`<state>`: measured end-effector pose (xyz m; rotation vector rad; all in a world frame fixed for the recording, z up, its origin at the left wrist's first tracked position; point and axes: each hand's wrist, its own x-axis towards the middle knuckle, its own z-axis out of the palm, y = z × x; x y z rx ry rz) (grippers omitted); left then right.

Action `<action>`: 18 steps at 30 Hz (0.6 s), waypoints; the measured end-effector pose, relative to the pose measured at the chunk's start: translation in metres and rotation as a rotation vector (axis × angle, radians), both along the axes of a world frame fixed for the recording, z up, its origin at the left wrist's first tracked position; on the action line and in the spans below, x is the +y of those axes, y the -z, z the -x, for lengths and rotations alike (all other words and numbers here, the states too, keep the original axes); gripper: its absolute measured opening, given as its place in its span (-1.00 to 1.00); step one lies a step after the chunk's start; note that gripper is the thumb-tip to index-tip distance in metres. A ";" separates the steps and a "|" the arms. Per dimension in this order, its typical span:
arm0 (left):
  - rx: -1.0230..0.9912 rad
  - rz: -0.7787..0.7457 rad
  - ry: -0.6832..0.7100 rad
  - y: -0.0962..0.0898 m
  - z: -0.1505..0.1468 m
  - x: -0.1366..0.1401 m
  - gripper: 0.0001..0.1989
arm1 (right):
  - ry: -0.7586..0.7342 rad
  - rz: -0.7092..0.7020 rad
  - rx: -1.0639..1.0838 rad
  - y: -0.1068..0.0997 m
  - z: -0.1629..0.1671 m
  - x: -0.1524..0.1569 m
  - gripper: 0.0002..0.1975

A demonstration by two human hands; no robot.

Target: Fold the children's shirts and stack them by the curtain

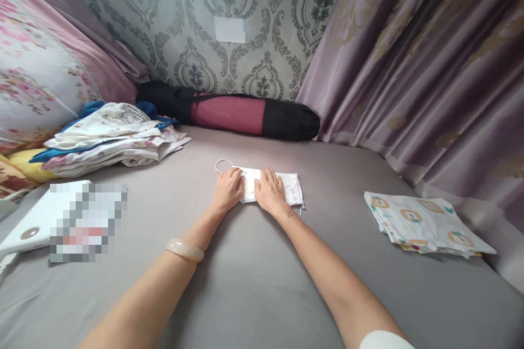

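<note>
A white face mask with a faint print lies flat on the grey bed sheet in front of me. One white ear loop sticks out at its upper left corner, and a short bit of cord shows at the lower right. My left hand rests over the mask's left end, fingers pointing forward and slightly bent. On the middle of the mask lies my right hand, palm down with its fingers stretched out. Neither hand grips the mask, and both cover part of it. A pale bangle circles my left wrist.
Folded clothes are stacked at the left beside a floral pillow. A white device and a blurred-out item lie nearer. Folded printed cloth sits at the right. A black and red bag lies along the wall.
</note>
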<state>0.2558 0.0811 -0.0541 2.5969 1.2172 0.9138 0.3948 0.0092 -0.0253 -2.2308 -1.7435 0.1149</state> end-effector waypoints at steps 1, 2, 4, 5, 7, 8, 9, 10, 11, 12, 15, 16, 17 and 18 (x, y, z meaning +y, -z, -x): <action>-0.032 0.019 -0.050 0.002 0.001 0.002 -0.72 | -0.015 -0.005 -0.003 -0.001 0.004 0.002 -0.47; -0.065 0.040 -0.103 0.003 0.002 0.004 -0.72 | -0.027 -0.011 -0.006 -0.001 0.008 0.004 -0.47; -0.124 0.080 -0.204 0.005 0.004 0.007 -0.71 | -0.044 -0.022 -0.014 0.000 0.013 0.008 -0.47; -0.145 0.096 -0.248 0.005 0.005 0.007 -0.71 | -0.050 -0.025 -0.018 0.001 0.015 0.009 -0.47; -0.167 0.119 -0.315 0.004 0.006 0.006 -0.72 | -0.052 -0.029 -0.029 0.004 0.018 0.011 -0.46; -0.173 0.126 -0.339 0.002 0.006 0.006 -0.72 | -0.051 -0.029 -0.036 0.005 0.018 0.011 -0.46; -0.179 0.129 -0.358 0.001 0.007 0.005 -0.72 | -0.048 -0.028 -0.043 0.006 0.018 0.011 -0.46; -0.187 0.131 -0.373 0.000 0.007 0.004 -0.72 | -0.045 -0.026 -0.049 0.007 0.019 0.011 -0.46; -0.199 0.132 -0.385 -0.001 0.007 0.004 -0.71 | -0.042 -0.024 -0.054 0.007 0.019 0.011 -0.46; -0.213 0.133 -0.395 -0.001 0.007 0.003 -0.71 | -0.041 -0.024 -0.057 0.008 0.019 0.010 -0.46; -0.247 0.154 -0.418 -0.003 0.007 0.004 -0.70 | -0.038 -0.031 -0.061 0.007 0.019 0.010 -0.46; -0.251 0.168 -0.421 -0.003 0.007 0.004 -0.70 | -0.037 -0.029 -0.061 0.006 0.019 0.010 -0.46; -0.254 0.184 -0.423 -0.004 0.008 0.004 -0.69 | -0.035 -0.023 -0.059 0.005 0.019 0.010 -0.46; -0.258 0.199 -0.421 -0.004 0.008 0.004 -0.69 | -0.033 -0.014 -0.057 0.004 0.020 0.010 -0.46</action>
